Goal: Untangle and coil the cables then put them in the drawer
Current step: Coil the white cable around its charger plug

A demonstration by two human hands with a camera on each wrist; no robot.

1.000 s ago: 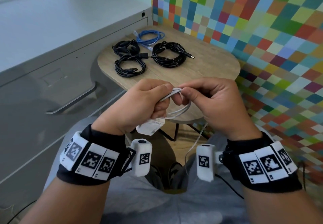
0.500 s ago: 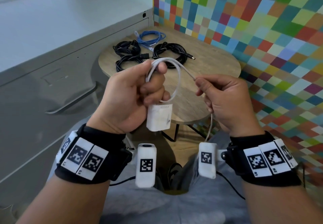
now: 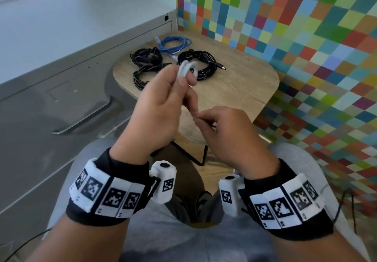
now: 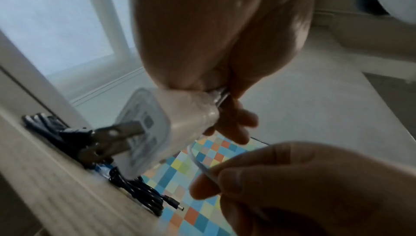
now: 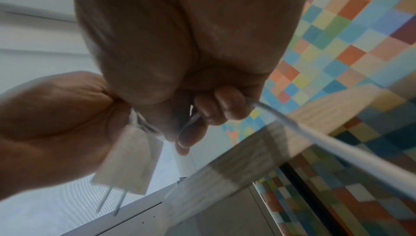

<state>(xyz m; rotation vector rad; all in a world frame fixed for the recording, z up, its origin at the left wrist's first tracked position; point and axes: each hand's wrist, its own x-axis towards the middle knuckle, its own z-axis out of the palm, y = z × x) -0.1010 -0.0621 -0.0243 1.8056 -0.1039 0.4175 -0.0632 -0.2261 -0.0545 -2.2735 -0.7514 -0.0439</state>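
My left hand [image 3: 183, 80] is raised over the table's near edge and grips several loops of a white cable [image 3: 186, 68]. The cable's white plug adapter [image 4: 166, 124] hangs under that palm, prongs outward, and also shows in the right wrist view [image 5: 133, 159]. Just below and to the right, my right hand [image 3: 199, 118] pinches the cable's loose length [image 5: 315, 133], which trails down toward my lap. On the round wooden table [image 3: 244, 82] lie coiled cables: a blue one [image 3: 175, 44] and three black ones [image 3: 146, 56] [image 3: 140, 78] [image 3: 201, 63].
A grey drawer cabinet stands on the left, shut, with a long handle [image 3: 81, 122] on its front. A wall of coloured squares [image 3: 306, 37] borders the table at the back and right. My knees sit under the table's near edge.
My left hand has risen with the white loops and turned, hiding the adapter from the head view. My right hand has dropped and moved left, close under the left hand.
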